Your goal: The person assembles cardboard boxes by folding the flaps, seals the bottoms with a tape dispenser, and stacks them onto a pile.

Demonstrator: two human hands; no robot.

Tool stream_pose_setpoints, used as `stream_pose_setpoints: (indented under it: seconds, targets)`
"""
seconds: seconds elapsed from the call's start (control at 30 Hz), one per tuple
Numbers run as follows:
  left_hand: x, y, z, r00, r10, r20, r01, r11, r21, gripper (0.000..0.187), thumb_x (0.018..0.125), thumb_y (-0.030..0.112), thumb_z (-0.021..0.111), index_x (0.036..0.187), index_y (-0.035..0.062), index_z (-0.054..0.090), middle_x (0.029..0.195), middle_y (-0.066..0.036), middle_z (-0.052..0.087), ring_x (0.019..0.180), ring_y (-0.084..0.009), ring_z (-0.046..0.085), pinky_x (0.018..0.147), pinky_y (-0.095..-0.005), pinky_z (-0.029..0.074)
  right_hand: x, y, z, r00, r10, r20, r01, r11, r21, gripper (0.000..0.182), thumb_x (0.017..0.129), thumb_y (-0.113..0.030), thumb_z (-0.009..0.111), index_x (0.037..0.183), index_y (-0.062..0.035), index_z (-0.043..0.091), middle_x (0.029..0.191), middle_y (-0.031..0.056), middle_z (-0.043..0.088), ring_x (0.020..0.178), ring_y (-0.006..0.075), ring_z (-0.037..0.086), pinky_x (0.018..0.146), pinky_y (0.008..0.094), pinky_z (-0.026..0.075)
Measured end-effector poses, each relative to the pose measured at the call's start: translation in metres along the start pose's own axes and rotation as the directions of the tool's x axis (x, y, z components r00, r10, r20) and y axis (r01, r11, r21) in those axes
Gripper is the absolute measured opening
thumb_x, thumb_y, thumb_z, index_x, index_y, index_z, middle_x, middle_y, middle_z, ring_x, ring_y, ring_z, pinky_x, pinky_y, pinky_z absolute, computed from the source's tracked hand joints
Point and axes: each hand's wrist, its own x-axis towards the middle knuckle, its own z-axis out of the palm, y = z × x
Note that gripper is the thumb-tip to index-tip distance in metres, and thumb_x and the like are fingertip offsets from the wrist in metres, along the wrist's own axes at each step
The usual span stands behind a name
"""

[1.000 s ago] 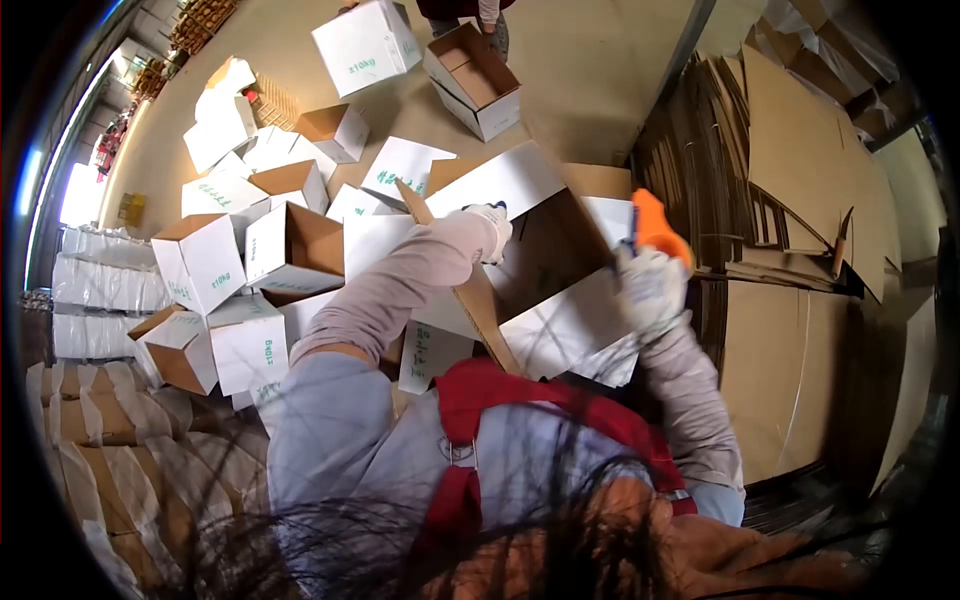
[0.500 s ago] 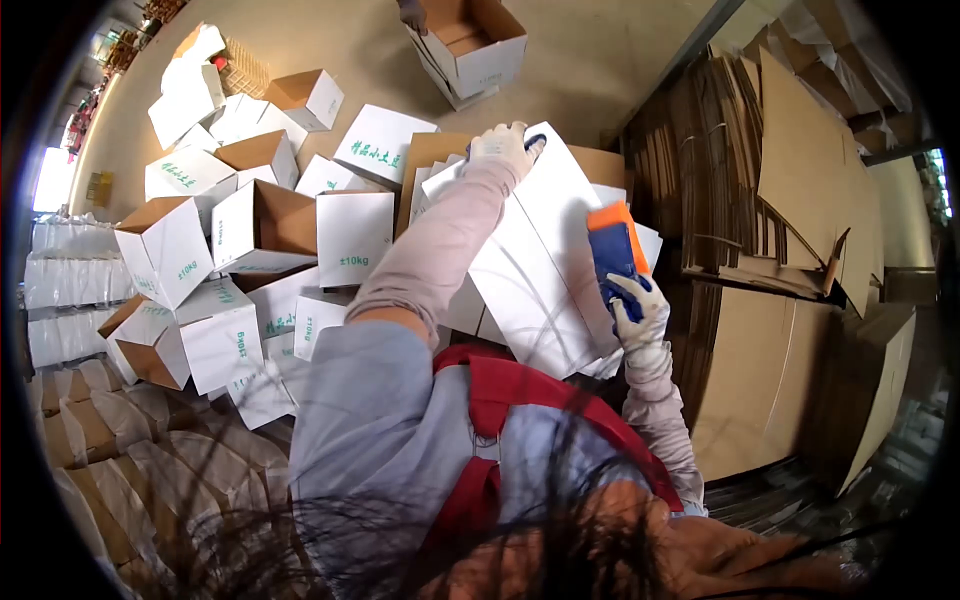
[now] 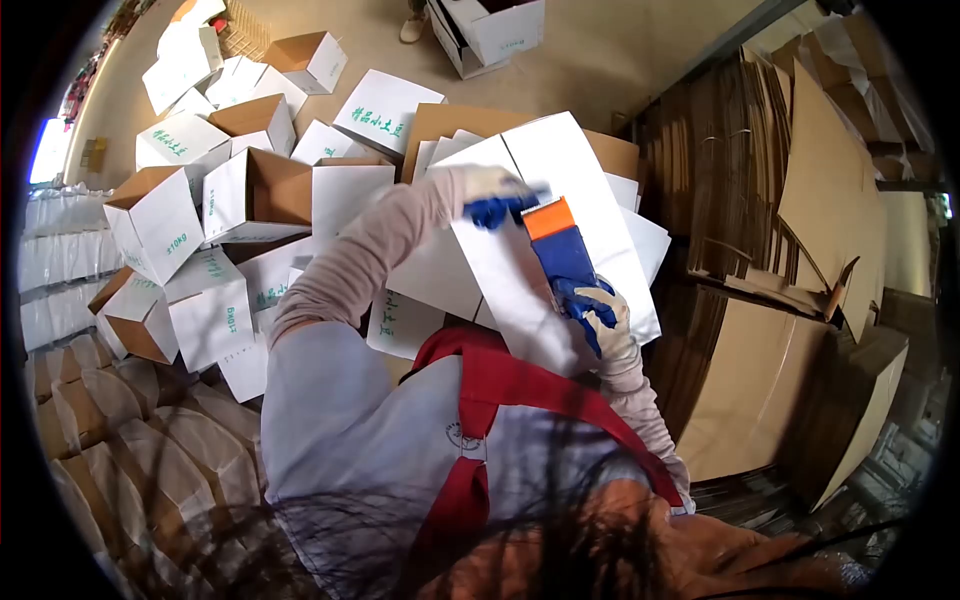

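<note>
A tape dispenser (image 3: 562, 248), blue with an orange end and a toothed edge, lies slanted over a white flattened carton (image 3: 590, 180). My right hand (image 3: 598, 310), in a white and blue glove, is closed around its lower end. My left hand (image 3: 497, 198), gloved alike and blurred by motion, is just left of the orange end, fingertips pointing at the toothed edge. The carton lies tilted across a stack of white flat cartons (image 3: 437, 262) in front of my body, and a brown cardboard sheet (image 3: 432, 125) shows behind it.
Open white boxes (image 3: 255, 195) with green print are heaped at the left. Brown flat cardboard (image 3: 765, 370) stands stacked on the right. Wrapped bundles (image 3: 130, 450) lie at lower left. At the top, a person's foot (image 3: 412, 29) is beside an open white box (image 3: 490, 38).
My left hand has left the carton's far edge and come back toward the dispenser. My right hand has moved the dispenser left over the carton. The far box has shifted up and right in view.
</note>
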Motion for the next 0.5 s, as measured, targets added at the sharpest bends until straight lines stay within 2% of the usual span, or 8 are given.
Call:
stream_pose_setpoints:
  seconds: [0.07,0.13,0.17,0.23,0.3,0.37,0.43,0.5]
  targets:
    - [-0.025,0.035,0.029,0.992,-0.111,0.056,0.066,0.851,0.522,0.043,0.08,0.046,0.065,0.089,0.0038,0.063,0.061,-0.005,0.058,0.05,-0.0111,0.057,0.046,-0.0244,0.046,-0.003,-0.01,-0.002,0.998,-0.064,0.015,0.066,0.983,-0.171,0.026,0.076,-0.012,0.06,0.098,0.0022,0.063,0.102,0.0182,0.059,0.091,0.0267,0.058,0.083,0.0341,0.045]
    - [-0.017,0.008,0.025,0.937,0.348,0.04,-0.277,0.667,0.691,0.042,0.08,0.043,0.066,0.089,0.0026,0.063,0.063,-0.006,0.058,0.051,-0.0109,0.056,0.046,-0.0252,0.046,-0.006,0.0,-0.005,0.999,-0.023,0.043,0.025,0.999,-0.042,0.026,0.078,-0.013,0.06,0.098,0.0019,0.063,0.104,0.0189,0.059,0.091,0.0265,0.058,0.083,0.034,0.045]
    - [-0.015,0.002,0.025,0.789,0.597,0.146,-0.473,0.438,0.765,0.039,0.083,0.041,0.063,0.089,0.0021,0.063,0.066,-0.007,0.059,0.05,-0.0108,0.055,0.046,-0.0251,0.046,-0.006,0.002,-0.005,0.998,0.015,0.063,-0.021,0.995,0.093,0.025,0.079,-0.014,0.06,0.098,0.0017,0.063,0.107,0.0196,0.058,0.091,0.0262,0.058,0.082,0.0339,0.045]
    - [-0.017,-0.009,0.028,0.995,0.1,0.023,-0.1,0.995,0.017,0.034,0.089,0.034,0.057,0.093,0.0007,0.063,0.074,-0.007,0.06,0.051,-0.011,0.055,0.049,-0.0249,0.047,-0.008,-0.002,-0.006,0.997,0.003,0.083,-0.016,0.989,0.149,0.026,0.08,-0.019,0.061,0.097,0.0014,0.063,0.108,0.0201,0.058,0.091,0.0258,0.058,0.083,0.0339,0.046]
    - [-0.024,-0.011,0.039,0.999,-0.005,-0.035,0.006,1.0,0.028,0.032,0.092,0.028,0.052,0.098,-0.0017,0.062,0.077,-0.006,0.061,0.052,-0.0112,0.055,0.05,-0.024,0.047,-0.008,-0.002,-0.006,0.996,-0.007,0.086,-0.008,0.985,0.171,0.027,0.08,-0.02,0.061,0.098,0.0001,0.063,0.109,0.0188,0.058,0.092,0.0251,0.058,0.082,0.0338,0.046]
    - [-0.018,-0.029,0.044,0.989,0.122,-0.089,-0.148,0.9,-0.41,0.033,0.092,0.028,0.053,0.1,-0.0029,0.062,0.071,-0.006,0.06,0.051,-0.0111,0.054,0.048,-0.0238,0.046,-0.002,-0.004,-0.007,0.996,-0.012,0.089,0.003,0.995,0.099,0.028,0.078,-0.019,0.061,0.099,-0.0002,0.063,0.106,0.0185,0.059,0.091,0.0256,0.059,0.083,0.0337,0.046]
    - [-0.014,-0.017,0.024,0.946,0.206,-0.249,-0.189,0.978,0.091,0.028,0.088,0.026,0.058,0.097,0.0008,0.065,0.072,-0.005,0.062,0.062,-0.0115,0.059,0.055,-0.0252,0.049,0.006,-0.008,-0.009,0.995,-0.007,0.095,0.012,0.999,-0.052,0.032,0.074,-0.015,0.061,0.103,-0.0008,0.063,0.1,0.018,0.062,0.089,0.0264,0.059,0.085,0.0334,0.045]
    - [0.004,-0.008,-0.004,0.783,0.535,-0.317,-0.164,0.669,0.725,0.027,0.083,0.028,0.062,0.095,0.0042,0.066,0.079,-0.009,0.065,0.076,-0.0191,0.063,0.067,-0.0293,0.05,0.02,-0.022,0.0,1.0,0.018,0.018,-0.016,0.996,-0.091,0.033,0.073,-0.013,0.059,0.104,-0.0005,0.062,0.099,0.0174,0.062,0.089,0.027,0.059,0.086,0.0337,0.045]
